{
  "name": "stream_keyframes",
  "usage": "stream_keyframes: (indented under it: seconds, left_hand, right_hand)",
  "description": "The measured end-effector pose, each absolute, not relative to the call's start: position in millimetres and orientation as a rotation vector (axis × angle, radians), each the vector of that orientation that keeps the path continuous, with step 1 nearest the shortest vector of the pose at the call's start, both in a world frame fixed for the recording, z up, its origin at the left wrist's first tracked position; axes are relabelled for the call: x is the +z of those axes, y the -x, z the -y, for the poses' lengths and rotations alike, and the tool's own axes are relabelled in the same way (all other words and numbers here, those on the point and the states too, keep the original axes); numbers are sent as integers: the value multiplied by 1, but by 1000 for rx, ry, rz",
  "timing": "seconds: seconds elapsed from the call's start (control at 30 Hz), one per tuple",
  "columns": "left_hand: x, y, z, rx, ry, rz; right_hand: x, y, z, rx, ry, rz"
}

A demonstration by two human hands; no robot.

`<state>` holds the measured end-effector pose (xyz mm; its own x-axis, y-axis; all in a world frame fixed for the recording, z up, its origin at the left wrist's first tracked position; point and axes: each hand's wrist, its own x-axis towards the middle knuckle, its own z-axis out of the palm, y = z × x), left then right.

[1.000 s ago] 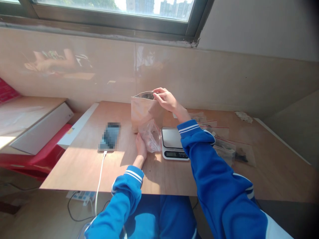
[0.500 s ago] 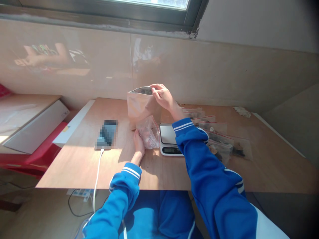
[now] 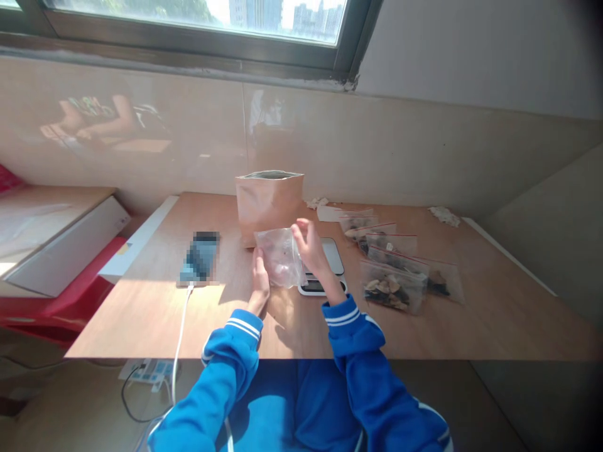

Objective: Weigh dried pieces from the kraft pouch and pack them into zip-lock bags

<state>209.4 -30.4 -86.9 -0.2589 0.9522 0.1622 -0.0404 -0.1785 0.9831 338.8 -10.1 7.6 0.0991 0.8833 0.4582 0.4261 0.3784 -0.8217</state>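
A clear plastic zip bag (image 3: 281, 258) is held upright between my hands, with little visible inside it. My left hand (image 3: 259, 276) is closed along the bag's left side. At its upper right edge, my right hand (image 3: 309, 246) has its thumb and fingers bent around the plastic. Just behind the bag stands a kraft paper pouch (image 3: 269, 204), its mouth open and no hand on it. Partly covered by my right hand and the bag is a white digital scale (image 3: 334, 256) with a metal top.
Several zip bags (image 3: 390, 290) with dark and tan dried pieces lie on the right of the wooden table (image 3: 490, 314). On the left, a phone (image 3: 200, 258) is plugged into a white cable (image 3: 181, 336). Crumpled tissue (image 3: 444, 216) rests near the wall.
My right hand has left the paper pouch's rim and come down to the clear bag's upper edge. The bag is now spread wider. My left hand has stayed beside it.
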Motion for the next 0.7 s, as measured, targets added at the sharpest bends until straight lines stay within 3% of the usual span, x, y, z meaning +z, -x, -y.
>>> stream_keyframes:
  seconds: [0.13,0.37,0.43,0.6,0.7]
  left_hand:
    - [-76,-208,45,1572,-1176,-1314]
    - [-53,-195,58,1269,-1444,-1614]
    - [-50,-188,57,1154,-1455,-1779]
    - [-50,-183,58,710,-1580,-2199]
    - [-50,-193,62,742,-1755,-2383]
  right_hand:
    - [-29,-344,33,777,1327,1548]
    - [-28,-372,40,1024,1298,1423]
    - [-28,-391,44,883,1340,1346]
    - [-41,-469,60,0,1558,1389]
    - [-58,-513,71,-224,1755,1481]
